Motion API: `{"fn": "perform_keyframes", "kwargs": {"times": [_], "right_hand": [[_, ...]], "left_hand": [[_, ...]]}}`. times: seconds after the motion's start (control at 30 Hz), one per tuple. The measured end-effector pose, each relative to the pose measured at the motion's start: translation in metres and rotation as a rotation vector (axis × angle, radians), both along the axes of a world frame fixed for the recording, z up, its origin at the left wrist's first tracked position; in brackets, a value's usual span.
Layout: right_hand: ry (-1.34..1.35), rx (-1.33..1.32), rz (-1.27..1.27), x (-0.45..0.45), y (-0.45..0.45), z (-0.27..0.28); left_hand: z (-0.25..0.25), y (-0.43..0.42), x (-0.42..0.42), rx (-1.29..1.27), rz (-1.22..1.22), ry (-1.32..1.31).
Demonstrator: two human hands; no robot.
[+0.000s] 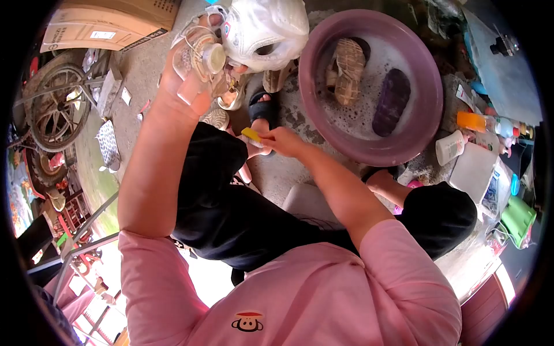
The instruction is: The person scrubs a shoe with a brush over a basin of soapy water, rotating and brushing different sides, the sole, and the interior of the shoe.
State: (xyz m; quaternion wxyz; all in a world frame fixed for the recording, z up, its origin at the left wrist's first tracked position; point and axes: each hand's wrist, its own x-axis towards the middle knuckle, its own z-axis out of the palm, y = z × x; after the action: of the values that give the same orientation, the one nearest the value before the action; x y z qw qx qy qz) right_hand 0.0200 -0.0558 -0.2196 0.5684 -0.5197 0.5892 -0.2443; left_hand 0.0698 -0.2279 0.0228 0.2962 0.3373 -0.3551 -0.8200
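yellow brush point(250, 134) sat in the right hand's point(284, 142) grip, upper centre
upper left, the left hand point(194, 95) held a pale item point(213, 57), unclear; upper right, a purple basin point(375, 153) held footwear point(350, 72).

no text readable, carton point(115, 22) with blurred print

Yellow brush point(252, 136) in the right hand point(285, 142), near a purple basin point(375, 149) of suds point(376, 57) and footwear point(348, 78).
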Motion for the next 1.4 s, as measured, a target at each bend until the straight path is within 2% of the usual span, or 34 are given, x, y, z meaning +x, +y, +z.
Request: {"fn": "perform_keyframes", "kwargs": {"times": [0.1,0.2,0.27,0.3,0.33,0.4,0.5,0.6,0.7,0.8,0.9,0.97,1.03,1.1,1.2,1.3,1.4], "right_hand": [[-0.062,0.005,0.077,-0.005,-0.015,0.039],[-0.446,0.399,0.026,-0.007,-0.025,0.066],[-0.51,0.219,-0.004,-0.013,-0.017,0.066],[-0.541,0.124,-0.018,-0.016,-0.015,0.065],[-0.397,0.113,-0.001,-0.014,-0.013,0.053],[-0.11,0.088,0.026,-0.006,-0.011,0.021],[-0.502,0.202,-0.083,-0.001,-0.012,0.053],[-0.72,0.541,-0.082,-0.009,-0.01,0.072],[-0.484,0.143,-0.115,0.012,-0.001,0.016],[0.008,-0.127,0.095,-0.001,-0.014,0.041],[-0.49,0.011,0.0,0.012,-0.025,0.034],[-0.619,0.353,-0.03,0.003,-0.025,0.054],[-0.597,0.379,-0.046,0.001,-0.018,0.057],[-0.428,0.062,-0.048,0.0,-0.015,0.046],[-0.033,0.078,0.041,-0.003,-0.022,0.051],[-0.504,0.143,-0.077,0.016,-0.026,0.04],[-0.439,0.114,-0.104,0.006,-0.008,0.066]], "left_hand": [[-0.005,-0.005,0.003,-0.003,-0.049,0.04],[-0.004,-0.007,0.006,0.162,-0.099,0.252],[-0.01,-0.007,0.007,-0.078,-0.18,0.182],[-0.009,-0.007,0.007,-0.092,-0.193,0.176],[-0.008,-0.007,0.006,-0.107,-0.206,0.171],[-0.003,-0.008,0.0,0.083,-0.18,0.217],[-0.008,-0.016,0.002,0.176,-0.195,0.263],[-0.01,-0.007,0.001,0.096,-0.119,0.258],[-0.013,-0.01,0.003,0.105,-0.152,0.257],[-0.007,-0.005,-0.007,-0.06,-0.026,-0.092],[-0.016,-0.013,-0.003,0.134,-0.038,0.084],[-0.012,-0.009,-0.004,0.114,-0.06,0.142],[-0.014,-0.007,-0.003,0.102,-0.161,0.214],[-0.017,-0.016,-0.004,0.077,-0.354,0.301],[-0.011,-0.013,-0.007,0.181,-0.188,0.173],[-0.002,0.001,-0.014,0.164,0.0,0.122],[-0.007,0.001,-0.015,0.142,-0.064,0.148]]}}
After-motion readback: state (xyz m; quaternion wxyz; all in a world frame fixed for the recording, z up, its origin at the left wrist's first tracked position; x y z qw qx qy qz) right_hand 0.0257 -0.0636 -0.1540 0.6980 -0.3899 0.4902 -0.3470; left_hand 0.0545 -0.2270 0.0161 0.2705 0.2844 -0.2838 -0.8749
